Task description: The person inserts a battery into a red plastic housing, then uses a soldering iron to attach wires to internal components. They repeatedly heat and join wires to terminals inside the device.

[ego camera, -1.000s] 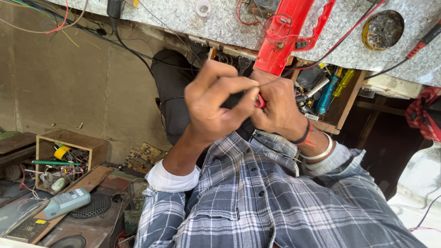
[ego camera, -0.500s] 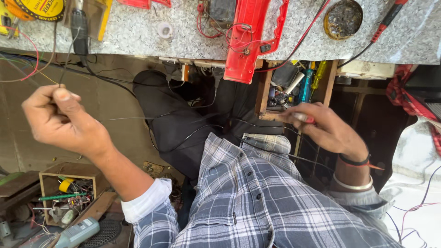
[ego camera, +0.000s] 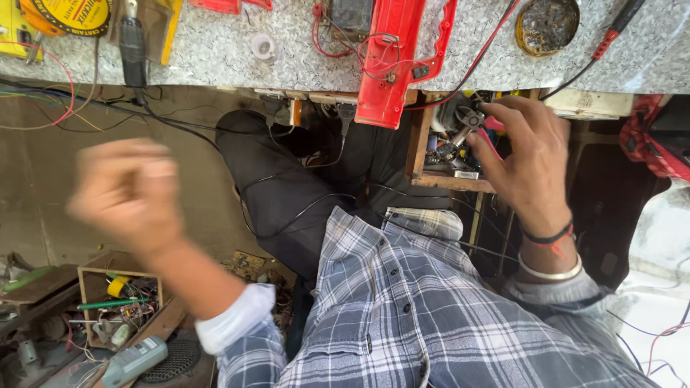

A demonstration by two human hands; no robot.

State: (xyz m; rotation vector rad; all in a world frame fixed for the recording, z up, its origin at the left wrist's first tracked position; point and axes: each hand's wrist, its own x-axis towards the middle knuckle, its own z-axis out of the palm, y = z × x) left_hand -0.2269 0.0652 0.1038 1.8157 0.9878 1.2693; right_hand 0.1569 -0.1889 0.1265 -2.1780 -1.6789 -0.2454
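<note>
Reaching our right hand [ego camera: 528, 162], fingers spread, into wooden drawer [ego camera: 431, 176] under speckled counter [ego camera: 215, 54], touching grey metal tool [ego camera: 460, 133] among clutter; left hand [ego camera: 129, 190] blurred, loosely curled, grip unclear.

Speckled bench [ego camera: 215, 57] bears red casing [ego camera: 395, 57], perhaps a tin [ego camera: 546, 25].

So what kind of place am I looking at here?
Probably an electronics repair bench: a speckled worktop strewn with red wires, a red plastic casing, and a wooden drawer of tools that the right hand reaches into.
</note>
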